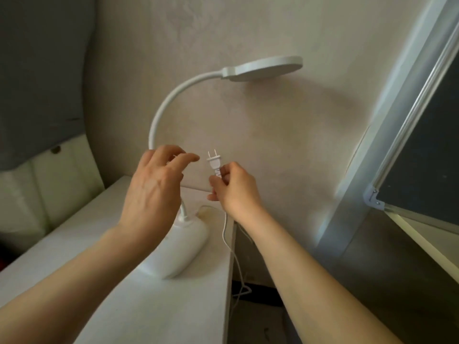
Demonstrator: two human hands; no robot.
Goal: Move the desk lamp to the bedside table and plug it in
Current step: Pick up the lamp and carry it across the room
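Note:
A white desk lamp [178, 247] stands on the white bedside table [159, 306], its curved neck arching up to a round flat head [268, 68] near the wall. My right hand [236, 192] pinches the lamp's white two-pin plug [214, 163] just below its body, pins pointing up. The white cord [229, 247] hangs from that hand over the table's right edge. My left hand [156, 187] hovers left of the plug with fingers spread, holding nothing and covering the lower neck.
A beige wall [260, 125] rises right behind the table. A padded headboard and bed [44, 157] lie to the left. A metal-framed window [409, 145] slants at the right, with dark floor [273, 319] below beside the table.

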